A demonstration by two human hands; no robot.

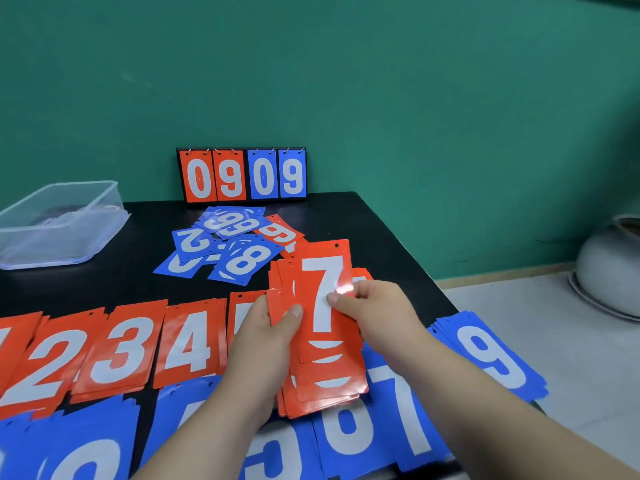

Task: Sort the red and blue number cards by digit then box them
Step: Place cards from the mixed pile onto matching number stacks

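1. The scoreboard (241, 174) is standing at the far edge of the black table (381, 233), against the green wall. It is showing 4 cards: red 0, red 9, blue 0, blue 9.
2. The left hand (263, 341) is gripping the stack of red cards (322, 386) above the near middle of the table. Its thumb is pressing on the front and the other fingers are curling behind.
3. The right hand (377, 313) is pinching the red 7 card (325, 271) on top of this stack. Its thumb is lying on the white digit and its other fingers are hiding behind the card.
4. Red piles are lying face up in 1 row at the left. 3 are readable: red 2 pile (52, 362), red 3 pile (121, 348), red 4 pile (188, 341).
5. Blue piles are lying in the nearest row. 3 are readable: blue 6 pile (346, 434), blue 7 pile (398, 410), blue 9 pile (491, 358). The others are being cut by the frame or covered by the arms.
6. A loose heap of blue cards (232, 237) is lying behind the hands, showing 9, 2 and 8. 1 loose red card (278, 232) is touching its right side; I cannot tell if it is 6 or 9.
7. 1 clear plastic box (86, 202) is sitting on the far left corner of the table.
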